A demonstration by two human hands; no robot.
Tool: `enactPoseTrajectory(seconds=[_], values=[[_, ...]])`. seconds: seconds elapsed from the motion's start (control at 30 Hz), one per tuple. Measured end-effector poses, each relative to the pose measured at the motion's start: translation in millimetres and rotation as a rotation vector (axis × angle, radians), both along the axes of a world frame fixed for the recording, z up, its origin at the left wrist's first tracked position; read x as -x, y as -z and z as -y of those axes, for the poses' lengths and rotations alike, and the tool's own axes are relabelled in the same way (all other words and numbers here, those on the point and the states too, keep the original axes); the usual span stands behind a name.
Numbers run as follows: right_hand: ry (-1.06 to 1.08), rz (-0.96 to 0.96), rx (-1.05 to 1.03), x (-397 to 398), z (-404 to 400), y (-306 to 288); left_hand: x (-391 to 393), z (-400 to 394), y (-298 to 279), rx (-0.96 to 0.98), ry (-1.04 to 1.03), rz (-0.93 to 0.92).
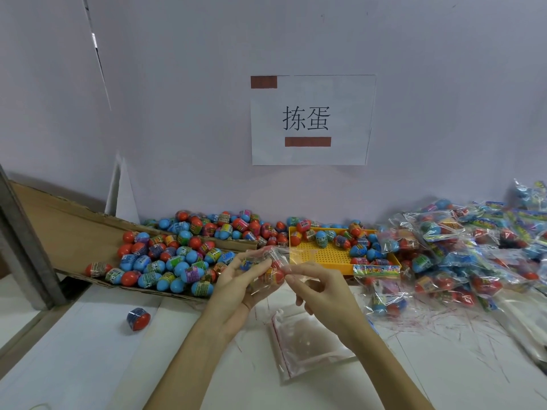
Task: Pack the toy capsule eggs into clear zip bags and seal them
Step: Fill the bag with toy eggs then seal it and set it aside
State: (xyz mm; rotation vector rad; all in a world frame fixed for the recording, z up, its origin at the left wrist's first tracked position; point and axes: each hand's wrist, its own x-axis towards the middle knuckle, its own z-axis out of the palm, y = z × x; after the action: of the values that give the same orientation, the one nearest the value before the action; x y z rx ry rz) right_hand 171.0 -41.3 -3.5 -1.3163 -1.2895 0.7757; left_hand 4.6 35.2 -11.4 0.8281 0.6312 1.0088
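both forearms reach in from the bottom edge, the left hand (pixel 236 279) cradling a clear zip bag (pixel 270 267) with fingers curled round the capsule eggs inside, while the right hand (pixel 318 287) pinches thumb and forefinger on the bag's edge. to seal cleanly, the pinch should probably run the full strip with eggs held low. beyond lie spare bags (pixel 305 347), loose eggs (pixel 165 261), a yellow tray (pixel 322 255) and packed bags (pixel 461 247).

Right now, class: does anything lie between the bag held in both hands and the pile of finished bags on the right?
Partly. The yellow tray of loose eggs sits just behind the held bag, toward the packed bags. The nearer strip of table bears only thin red strips.
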Motion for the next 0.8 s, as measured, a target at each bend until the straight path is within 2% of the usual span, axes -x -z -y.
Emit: enactPoseTrajectory(seconds=[0.1,0.23,0.4,0.53,0.67,0.8], values=[[-0.018,0.035,0.016,0.5,-0.7,1.5,-0.2,1.6,0.0,-0.06,0.086,-0.013],[0.002,-0.012,-0.086,1.4,0.0,-0.8,-0.4,2.8,0.9,-0.113,0.149,-0.009],[-0.102,0.07,-0.114,3.0,0.6,-2.8,2.4,4.6,1.6,-0.23,0.19,-0.156],[-0.122,0.022,-0.082,1.3,3.2,-5.2,-0.2,3.6,2.8,-0.197,0.182,-0.145],[-0.01,-0.116,-0.062,3.9,2.8,-7.2,-1.5,-0.7,2.6,-0.124,0.067,-0.071],[0.01,-0.112,-0.071,2.2,3.8,-7.4,0.4,-0.7,3.9,-0.169,0.073,-0.079]])
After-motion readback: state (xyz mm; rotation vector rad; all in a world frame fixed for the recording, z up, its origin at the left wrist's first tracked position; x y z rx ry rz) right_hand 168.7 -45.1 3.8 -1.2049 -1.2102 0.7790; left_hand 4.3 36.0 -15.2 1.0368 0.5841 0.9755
